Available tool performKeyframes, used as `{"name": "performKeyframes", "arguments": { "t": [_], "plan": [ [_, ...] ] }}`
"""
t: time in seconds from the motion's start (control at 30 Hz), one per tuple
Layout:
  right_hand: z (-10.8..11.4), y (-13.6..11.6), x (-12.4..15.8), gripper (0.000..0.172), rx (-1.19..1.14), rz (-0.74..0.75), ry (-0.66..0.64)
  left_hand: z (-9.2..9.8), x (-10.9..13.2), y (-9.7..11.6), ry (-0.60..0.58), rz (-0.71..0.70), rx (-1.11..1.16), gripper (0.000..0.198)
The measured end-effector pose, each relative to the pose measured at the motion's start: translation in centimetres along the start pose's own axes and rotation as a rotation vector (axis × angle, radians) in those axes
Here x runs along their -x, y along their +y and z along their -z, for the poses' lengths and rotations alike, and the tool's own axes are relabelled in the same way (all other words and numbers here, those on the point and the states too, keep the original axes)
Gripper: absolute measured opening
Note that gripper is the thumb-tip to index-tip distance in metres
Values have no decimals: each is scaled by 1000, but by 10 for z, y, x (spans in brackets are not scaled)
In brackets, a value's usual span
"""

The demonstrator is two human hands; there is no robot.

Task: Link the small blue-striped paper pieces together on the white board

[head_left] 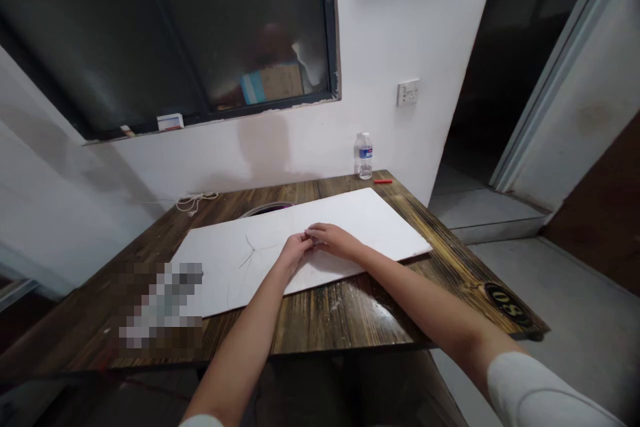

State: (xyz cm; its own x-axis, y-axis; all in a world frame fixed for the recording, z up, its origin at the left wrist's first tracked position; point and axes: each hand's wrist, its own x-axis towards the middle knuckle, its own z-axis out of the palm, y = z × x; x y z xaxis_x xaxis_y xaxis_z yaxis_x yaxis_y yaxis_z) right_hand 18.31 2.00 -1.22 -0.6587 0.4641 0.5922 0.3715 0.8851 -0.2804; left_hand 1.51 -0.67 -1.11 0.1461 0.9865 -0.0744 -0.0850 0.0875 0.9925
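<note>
Over the middle of a white board point(350, 213), my left hand point(295, 250) and my right hand point(334, 240) meet at the fingertips. Both have their fingers drawn together in a pinch. Whatever lies between them, if anything, is too small or hidden to make out. To the left of my hands, a few thin dark strands point(251, 251) rest on the board, some crossing each other. A fainter thin line runs from them toward my left hand.
The board lies on a dark wooden table point(320, 327). Behind it are a round rim point(267, 207), a white cord point(195, 199), a water bottle point(365, 159) and a red pen-like stick point(383, 181). A blurred patch point(165, 303) covers something at left. A number plate point(506, 303) marks the right corner.
</note>
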Motion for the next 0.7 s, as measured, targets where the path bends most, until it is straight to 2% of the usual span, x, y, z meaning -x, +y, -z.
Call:
{"name": "performKeyframes", "arguments": {
  "t": [0.1,0.17,0.23,0.3,0.37,0.43,0.5,0.63,0.7],
  "plan": [
    [6,17,5,53,-30,-69,10,1,1,3,65,-24,-35,46],
    [12,29,9,68,-20,-118,-44,2,1,5,168,-46,-81,48],
    [20,38,14,75,-15,-188,-58,4,1,6,257,-62,-153,45],
    [29,45,17,63,-43,-234,-84,6,0,6,295,-84,-246,38],
    [37,47,19,40,-78,-237,-132,6,0,5,286,-119,-356,30],
    [43,47,20,23,-127,-224,-207,4,1,5,240,-165,-486,25],
    [47,46,20,20,-170,-216,-264,2,5,5,155,-240,-621,25],
    [49,47,22,24,-193,-219,-333,-4,13,8,-168,-472,-874,32],
    [51,49,23,25,-198,-217,-390,-5,16,9,-320,-522,-998,36]
  ]
}}
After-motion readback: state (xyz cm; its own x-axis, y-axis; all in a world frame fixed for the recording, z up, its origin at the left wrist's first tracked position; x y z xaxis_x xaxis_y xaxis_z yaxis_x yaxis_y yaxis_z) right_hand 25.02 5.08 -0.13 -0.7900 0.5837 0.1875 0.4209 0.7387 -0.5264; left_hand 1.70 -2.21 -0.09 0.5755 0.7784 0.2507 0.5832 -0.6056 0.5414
